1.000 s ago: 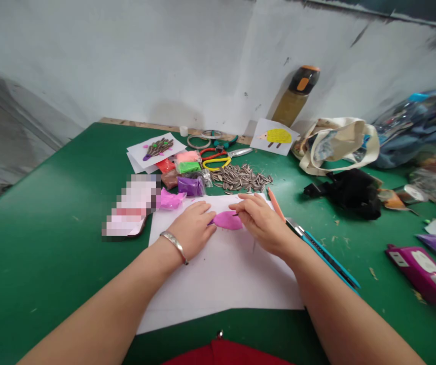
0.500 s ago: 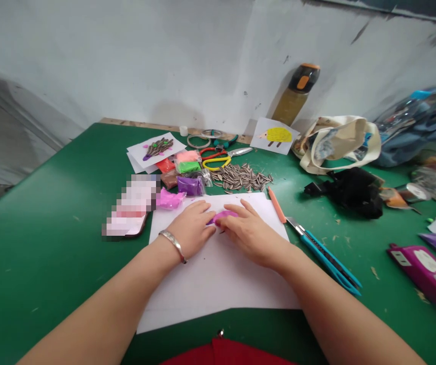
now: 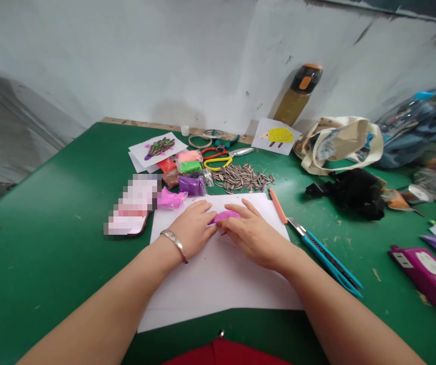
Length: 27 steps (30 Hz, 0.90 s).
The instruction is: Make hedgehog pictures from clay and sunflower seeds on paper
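A flattened piece of pink modelling clay [image 3: 227, 216] with a purple end lies on white paper [image 3: 218, 284]. My left hand [image 3: 191, 228], wearing a silver bracelet, has its thumb and forefinger closed about the purple end. From the other side, my right hand [image 3: 252, 233] holds the pink part between thumb and fingers, its upper fingers somewhat spread. Both hands rest low on the paper and partly hide the clay. Behind them are a bag of pink clay [image 3: 170, 198], a bag of purple clay [image 3: 192, 185] and a pile of striped sunflower seeds [image 3: 244, 178].
A phone [image 3: 136, 205] lies left of the paper. To the right are an orange stick-like piece [image 3: 278, 205] and a blue utility knife [image 3: 328, 261] with its blade out. Scissors [image 3: 218, 161], a hedgehog picture [image 3: 277, 136], a bottle [image 3: 297, 96] and a cloth bag [image 3: 339, 144] stand farther back.
The view has shifted very slightly. Both hands stay at the clay, and slightly more of its pink surface shows between them.
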Motion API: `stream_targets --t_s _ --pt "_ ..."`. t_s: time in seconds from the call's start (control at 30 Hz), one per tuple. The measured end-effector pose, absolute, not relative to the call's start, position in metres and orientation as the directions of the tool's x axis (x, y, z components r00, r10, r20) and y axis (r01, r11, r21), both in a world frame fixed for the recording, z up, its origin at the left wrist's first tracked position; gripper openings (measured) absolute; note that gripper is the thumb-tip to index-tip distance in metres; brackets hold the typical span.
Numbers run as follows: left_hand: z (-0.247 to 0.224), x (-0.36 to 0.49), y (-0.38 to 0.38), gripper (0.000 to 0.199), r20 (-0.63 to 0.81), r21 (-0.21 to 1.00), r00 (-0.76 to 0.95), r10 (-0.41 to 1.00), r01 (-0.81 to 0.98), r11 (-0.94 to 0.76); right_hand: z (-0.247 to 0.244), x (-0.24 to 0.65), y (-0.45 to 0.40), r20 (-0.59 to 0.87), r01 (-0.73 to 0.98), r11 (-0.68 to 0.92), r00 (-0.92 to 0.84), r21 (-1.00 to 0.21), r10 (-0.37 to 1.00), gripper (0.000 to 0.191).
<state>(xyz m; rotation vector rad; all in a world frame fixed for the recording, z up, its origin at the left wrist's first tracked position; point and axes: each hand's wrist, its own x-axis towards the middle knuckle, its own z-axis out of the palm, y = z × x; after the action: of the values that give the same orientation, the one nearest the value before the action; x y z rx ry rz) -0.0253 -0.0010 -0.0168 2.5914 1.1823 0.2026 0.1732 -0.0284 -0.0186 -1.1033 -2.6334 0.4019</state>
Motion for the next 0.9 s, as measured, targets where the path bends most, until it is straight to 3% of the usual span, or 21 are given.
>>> stream_targets --t_s 0.13,0.33,0.53,0.9 --pt "-0.017 -0.025 -0.001 0.018 -0.002 0.312 0.654 0.756 0.719 -0.621 -0.013 0.172 -0.031 0.121 0.637 0.679 -0.69 -0.366 0.713 0.02" --pt "-0.018 -0.025 -0.001 0.019 0.002 0.318 0.648 0.762 0.721 -0.615 -0.022 0.17 -0.031 0.105 0.659 0.692 -0.698 -0.293 0.709 0.02" --pt "-0.02 -0.025 -0.001 0.016 0.031 0.327 0.66 0.751 0.703 -0.632 -0.018 0.172 -0.028 0.108 0.652 0.658 -0.674 -0.376 0.73 0.02" --pt "-0.018 -0.024 -0.001 0.015 0.019 0.342 0.652 0.758 0.709 -0.617 -0.026 0.169 -0.026 0.116 0.673 0.66 -0.666 -0.333 0.737 0.02"
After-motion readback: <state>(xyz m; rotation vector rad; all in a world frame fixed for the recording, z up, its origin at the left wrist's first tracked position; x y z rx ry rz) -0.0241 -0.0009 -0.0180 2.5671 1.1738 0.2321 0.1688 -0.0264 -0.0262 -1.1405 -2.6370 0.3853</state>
